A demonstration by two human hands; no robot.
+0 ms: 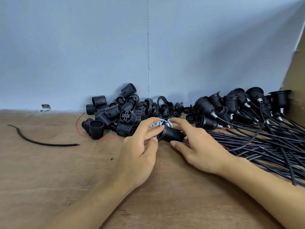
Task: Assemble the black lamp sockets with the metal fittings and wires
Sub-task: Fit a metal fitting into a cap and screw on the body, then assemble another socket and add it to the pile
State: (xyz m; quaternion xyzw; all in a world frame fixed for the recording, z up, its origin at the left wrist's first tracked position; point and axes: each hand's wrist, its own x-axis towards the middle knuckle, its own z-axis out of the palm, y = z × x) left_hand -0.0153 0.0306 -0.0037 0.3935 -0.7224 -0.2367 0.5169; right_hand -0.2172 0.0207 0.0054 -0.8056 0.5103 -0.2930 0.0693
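Between the left hand and right hand, a socket of black plastic, finely ribbed, with a slight sheen. Just beyond the fingertips, small metal fittings, bright and silvery. Beyond the left hand, socket shells in matt black threaded plastic. Right of the right hand, wires in smooth black sheathing. Under both hands, a table of matt, grainy brown wood.

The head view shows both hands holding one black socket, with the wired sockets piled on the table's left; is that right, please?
Not quite: in the head view the wired sockets are piled on the right of the table. The left hand and right hand do hold one black socket.
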